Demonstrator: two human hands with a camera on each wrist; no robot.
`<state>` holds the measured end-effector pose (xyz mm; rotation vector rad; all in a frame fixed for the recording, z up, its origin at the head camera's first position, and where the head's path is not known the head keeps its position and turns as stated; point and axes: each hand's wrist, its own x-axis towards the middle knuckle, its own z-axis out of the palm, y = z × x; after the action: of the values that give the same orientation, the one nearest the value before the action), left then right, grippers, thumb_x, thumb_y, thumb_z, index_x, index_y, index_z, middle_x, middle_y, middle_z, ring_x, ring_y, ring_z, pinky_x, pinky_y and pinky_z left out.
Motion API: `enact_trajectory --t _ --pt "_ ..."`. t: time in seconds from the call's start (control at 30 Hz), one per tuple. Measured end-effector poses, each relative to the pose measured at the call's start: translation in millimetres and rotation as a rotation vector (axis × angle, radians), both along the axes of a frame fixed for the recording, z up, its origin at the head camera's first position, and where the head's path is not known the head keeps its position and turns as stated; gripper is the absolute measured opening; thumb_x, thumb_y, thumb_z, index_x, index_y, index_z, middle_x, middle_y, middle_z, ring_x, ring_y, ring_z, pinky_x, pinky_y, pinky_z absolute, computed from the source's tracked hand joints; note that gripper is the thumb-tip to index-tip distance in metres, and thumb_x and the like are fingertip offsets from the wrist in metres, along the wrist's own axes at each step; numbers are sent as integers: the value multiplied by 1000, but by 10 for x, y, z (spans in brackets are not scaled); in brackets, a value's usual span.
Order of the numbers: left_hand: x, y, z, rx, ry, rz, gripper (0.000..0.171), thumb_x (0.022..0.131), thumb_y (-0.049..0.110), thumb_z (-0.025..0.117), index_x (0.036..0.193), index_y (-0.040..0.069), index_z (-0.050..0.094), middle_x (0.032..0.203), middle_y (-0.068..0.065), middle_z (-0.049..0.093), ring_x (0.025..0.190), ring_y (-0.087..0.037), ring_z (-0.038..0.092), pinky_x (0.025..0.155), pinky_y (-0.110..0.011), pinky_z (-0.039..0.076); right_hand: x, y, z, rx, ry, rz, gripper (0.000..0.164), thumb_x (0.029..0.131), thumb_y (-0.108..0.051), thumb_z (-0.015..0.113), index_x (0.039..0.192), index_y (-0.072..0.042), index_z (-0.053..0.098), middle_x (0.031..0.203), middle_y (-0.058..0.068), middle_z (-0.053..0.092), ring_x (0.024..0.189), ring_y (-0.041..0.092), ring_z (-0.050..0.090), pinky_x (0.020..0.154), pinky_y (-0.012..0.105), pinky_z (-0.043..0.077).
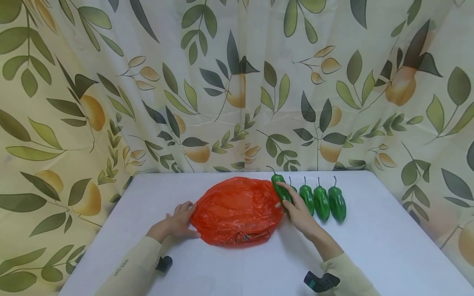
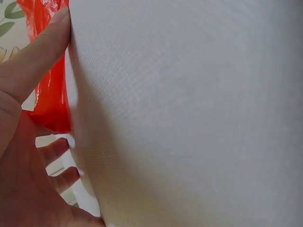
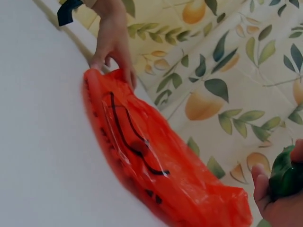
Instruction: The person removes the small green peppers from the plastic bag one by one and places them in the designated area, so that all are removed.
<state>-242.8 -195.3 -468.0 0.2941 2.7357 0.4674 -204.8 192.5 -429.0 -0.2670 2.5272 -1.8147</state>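
Note:
A crinkled red plastic bag (image 1: 233,211) lies puffed on the white table, dark printing showing on its side in the right wrist view. At its left end my left hand (image 1: 180,222) touches the plastic with thumb and fingers spread; in the left wrist view the thumb (image 2: 40,49) lies along the red bag (image 2: 52,90). My right hand (image 1: 298,211) grips a green pepper (image 1: 280,191) at the bag's right end, stem pointing up and away. The right wrist view shows only part of that green pepper (image 3: 284,177) within the fingers.
To the right of the bag, several more green peppers (image 1: 321,201) lie in a row, stems toward the back; the leftmost is partly hidden by the right hand. A leaf-and-fruit patterned curtain (image 1: 237,123) hangs behind and beside the white table (image 1: 370,246).

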Motion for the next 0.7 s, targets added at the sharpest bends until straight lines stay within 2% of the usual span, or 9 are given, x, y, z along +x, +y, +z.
enact_trajectory --t 0.07,0.1,0.17,0.2,0.23,0.47,0.7 --pt "-4 -4 2 7 6 -8 110 75 43 86 162 15 25 165 -14 25 150 -44 21 113 -81 18 8 58 22 1 15 3 55 108 -5 33 159 -22 27 139 29 51 118 38 54 94 42 56" --pt "-4 -4 6 12 6 -11 109 75 43 86 162 15 25 165 -14 25 150 -44 21 113 -82 18 10 89 30 6 26 2 55 108 -6 33 160 -21 26 148 28 44 128 41 50 102 50 53" --pt "-11 -4 12 18 12 -18 109 75 43 86 161 15 26 165 -14 25 150 -43 21 112 -82 18 15 153 50 23 48 1 56 108 -8 36 161 -21 23 162 24 28 144 47 36 113 61 42" --pt "-12 -3 17 24 13 -21 108 75 43 86 161 15 27 165 -15 26 150 -43 22 112 -82 18 17 188 57 30 56 2 57 108 -10 38 162 -20 22 166 23 20 148 49 29 115 64 36" --pt "-13 -3 23 29 16 -24 108 75 43 86 161 14 27 164 -15 26 149 -44 22 112 -82 18 18 221 64 39 68 -1 57 108 -11 40 162 -19 22 167 23 18 151 50 23 115 64 33" --pt "11 8 22 42 20 -8 107 74 41 87 160 17 29 164 -14 28 149 -42 23 113 -81 19 49 484 88 137 100 -2 65 104 -16 57 160 -19 24 160 30 28 140 58 37 101 67 47" --pt "51 10 44 53 10 3 108 74 41 87 161 16 28 164 -14 28 149 -41 24 113 -81 19 48 719 83 151 96 -4 66 103 -9 57 160 -14 24 160 35 26 138 59 40 103 64 48"
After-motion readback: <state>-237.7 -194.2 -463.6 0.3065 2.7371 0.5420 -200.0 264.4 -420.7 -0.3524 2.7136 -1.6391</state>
